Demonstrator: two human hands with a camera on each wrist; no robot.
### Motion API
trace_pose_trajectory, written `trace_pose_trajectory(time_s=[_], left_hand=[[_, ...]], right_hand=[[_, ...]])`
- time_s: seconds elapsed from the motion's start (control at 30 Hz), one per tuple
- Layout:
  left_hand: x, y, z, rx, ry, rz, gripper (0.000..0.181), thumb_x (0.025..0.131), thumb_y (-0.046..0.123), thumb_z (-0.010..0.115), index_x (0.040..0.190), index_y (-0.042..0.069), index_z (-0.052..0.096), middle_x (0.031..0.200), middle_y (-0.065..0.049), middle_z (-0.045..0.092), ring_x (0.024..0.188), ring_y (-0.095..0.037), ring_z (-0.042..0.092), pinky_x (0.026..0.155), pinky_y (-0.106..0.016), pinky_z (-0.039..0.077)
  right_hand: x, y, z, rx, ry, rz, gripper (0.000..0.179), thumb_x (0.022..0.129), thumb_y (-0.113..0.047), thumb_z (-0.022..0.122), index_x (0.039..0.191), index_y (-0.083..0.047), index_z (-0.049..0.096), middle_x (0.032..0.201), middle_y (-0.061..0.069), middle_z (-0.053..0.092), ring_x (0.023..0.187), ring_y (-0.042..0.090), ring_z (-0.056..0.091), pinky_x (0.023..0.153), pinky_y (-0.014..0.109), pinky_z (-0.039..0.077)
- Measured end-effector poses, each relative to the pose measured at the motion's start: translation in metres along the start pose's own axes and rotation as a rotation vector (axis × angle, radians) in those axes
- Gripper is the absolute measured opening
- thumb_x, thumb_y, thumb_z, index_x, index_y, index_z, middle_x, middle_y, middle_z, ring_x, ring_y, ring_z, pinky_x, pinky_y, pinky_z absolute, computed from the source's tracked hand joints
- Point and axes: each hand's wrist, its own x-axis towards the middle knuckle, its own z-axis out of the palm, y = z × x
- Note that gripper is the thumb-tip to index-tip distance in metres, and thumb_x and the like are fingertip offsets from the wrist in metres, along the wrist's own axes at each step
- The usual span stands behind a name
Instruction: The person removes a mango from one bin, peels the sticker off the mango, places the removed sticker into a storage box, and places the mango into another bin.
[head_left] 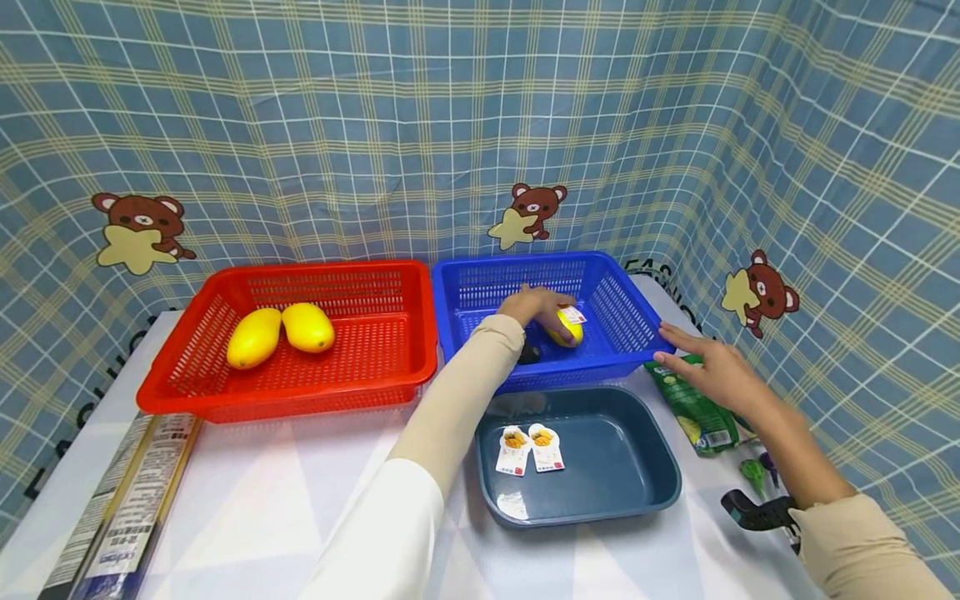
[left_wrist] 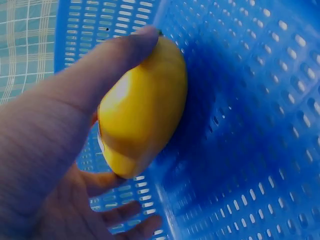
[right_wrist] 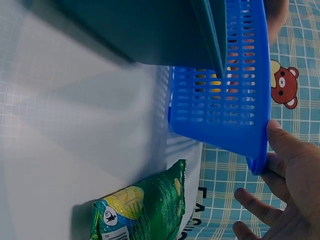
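Note:
Inside the blue basket [head_left: 600, 367], my left hand [head_left: 534, 305] holds a yellow mango [head_left: 567, 332] between thumb and index finger. In the left wrist view the mango [left_wrist: 145, 105] lies close to the basket's perforated wall, my other fingers [left_wrist: 122, 215] spread away from it. A white card label [head_left: 573, 314] shows on the mango in the head view. My right hand [head_left: 712, 371] pinches the basket's right front corner; in the right wrist view the thumb [right_wrist: 285, 142] is over the rim and a finger beneath. A dark object [head_left: 528, 355] sits partly hidden under my left wrist.
A red basket [head_left: 322, 402] with two mangoes [head_left: 281, 333] stands left. In front, a dark blue-grey tray [head_left: 600, 492] holds two card labels [head_left: 529, 450]. Right lie a green bag [head_left: 693, 408], small green item [head_left: 753, 473] and black-handled object [head_left: 757, 510]; long packages [head_left: 123, 517] lie left.

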Motion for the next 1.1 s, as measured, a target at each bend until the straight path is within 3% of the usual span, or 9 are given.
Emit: trace_pose_trajectory(time_s=[0.1, 0.23, 0.4, 0.6, 0.7, 0.83, 0.9, 1.0, 1.1], left_hand=[[0.002, -0.003, -0.001, 0.003, -0.038, 0.032, 0.089, 0.082, 0.058, 0.075, 0.157, 0.035, 0.033, 0.157, -0.009, 0.036, 0.142, -0.033, 0.032, 0.116, -0.056, 0.020], [-0.002, -0.006, 0.001, -0.035, -0.030, 0.025, 0.106, 0.078, 0.061, 0.077, 0.161, 0.030, 0.020, 0.157, -0.009, 0.035, 0.140, -0.031, 0.034, 0.112, -0.049, 0.032], [-0.012, -0.009, -0.005, -0.046, 0.084, 0.044, 0.116, 0.075, 0.062, 0.078, 0.161, 0.012, 0.018, 0.154, -0.013, 0.038, 0.139, -0.035, 0.035, 0.111, -0.048, 0.033], [-0.025, -0.005, -0.020, -0.023, 0.205, 0.071, 0.110, 0.075, 0.062, 0.078, 0.158, 0.012, 0.026, 0.146, -0.014, 0.044, 0.129, -0.035, 0.040, 0.105, -0.050, 0.039], [-0.039, -0.001, -0.027, -0.032, 0.265, 0.095, 0.110, 0.075, 0.063, 0.078, 0.158, 0.013, 0.026, 0.144, -0.012, 0.045, 0.127, -0.033, 0.041, 0.103, -0.046, 0.042], [-0.058, 0.004, -0.034, -0.066, 0.318, 0.130, 0.110, 0.074, 0.062, 0.079, 0.157, 0.014, 0.026, 0.140, -0.010, 0.045, 0.124, -0.030, 0.040, 0.098, -0.042, 0.044], [-0.069, 0.006, -0.036, -0.084, 0.338, 0.150, 0.108, 0.074, 0.061, 0.079, 0.157, 0.015, 0.027, 0.138, -0.009, 0.046, 0.123, -0.029, 0.040, 0.097, -0.040, 0.044], [-0.085, 0.008, -0.040, -0.099, 0.359, 0.166, 0.107, 0.074, 0.061, 0.079, 0.157, 0.016, 0.027, 0.139, -0.008, 0.047, 0.125, -0.029, 0.040, 0.098, -0.040, 0.043], [-0.103, 0.007, -0.043, -0.108, 0.391, 0.165, 0.108, 0.074, 0.058, 0.080, 0.158, 0.016, 0.026, 0.145, -0.009, 0.045, 0.129, -0.029, 0.038, 0.102, -0.041, 0.040]], right_hand=[[0.000, -0.001, -0.001, -0.001, -0.012, 0.013, 0.068, 0.101, -0.049, 0.054, 0.153, -0.008, 0.039, 0.158, 0.016, 0.032, 0.135, 0.056, 0.033, 0.097, 0.071, 0.037], [-0.002, -0.001, 0.003, 0.011, -0.010, 0.024, 0.069, 0.101, -0.050, 0.054, 0.153, -0.008, 0.039, 0.158, 0.016, 0.032, 0.135, 0.056, 0.033, 0.098, 0.072, 0.035], [-0.001, 0.000, 0.005, 0.025, 0.006, 0.025, 0.069, 0.101, -0.050, 0.055, 0.153, -0.008, 0.039, 0.158, 0.016, 0.032, 0.136, 0.056, 0.031, 0.097, 0.070, 0.038], [0.001, 0.002, 0.000, 0.029, 0.003, 0.031, 0.069, 0.100, -0.049, 0.056, 0.153, -0.008, 0.040, 0.157, 0.017, 0.033, 0.136, 0.056, 0.031, 0.100, 0.074, 0.031], [-0.001, 0.000, -0.003, 0.037, -0.013, 0.033, 0.070, 0.100, -0.050, 0.055, 0.154, -0.008, 0.038, 0.157, 0.019, 0.032, 0.136, 0.057, 0.030, 0.099, 0.074, 0.031], [-0.003, 0.001, -0.005, 0.052, -0.020, 0.022, 0.070, 0.100, -0.050, 0.055, 0.154, -0.008, 0.037, 0.157, 0.020, 0.033, 0.135, 0.058, 0.030, 0.093, 0.070, 0.040], [-0.005, 0.002, -0.005, 0.057, -0.023, 0.016, 0.070, 0.100, -0.049, 0.055, 0.154, -0.008, 0.037, 0.156, 0.021, 0.033, 0.134, 0.058, 0.032, 0.081, 0.061, 0.048], [-0.007, 0.004, -0.007, 0.052, -0.036, 0.008, 0.070, 0.101, -0.049, 0.055, 0.154, -0.007, 0.037, 0.155, 0.024, 0.033, 0.132, 0.059, 0.034, 0.065, 0.046, 0.045], [-0.007, 0.006, -0.010, 0.039, -0.045, -0.006, 0.070, 0.101, -0.049, 0.054, 0.154, -0.006, 0.037, 0.154, 0.026, 0.033, 0.131, 0.060, 0.036, 0.062, 0.041, 0.042]])
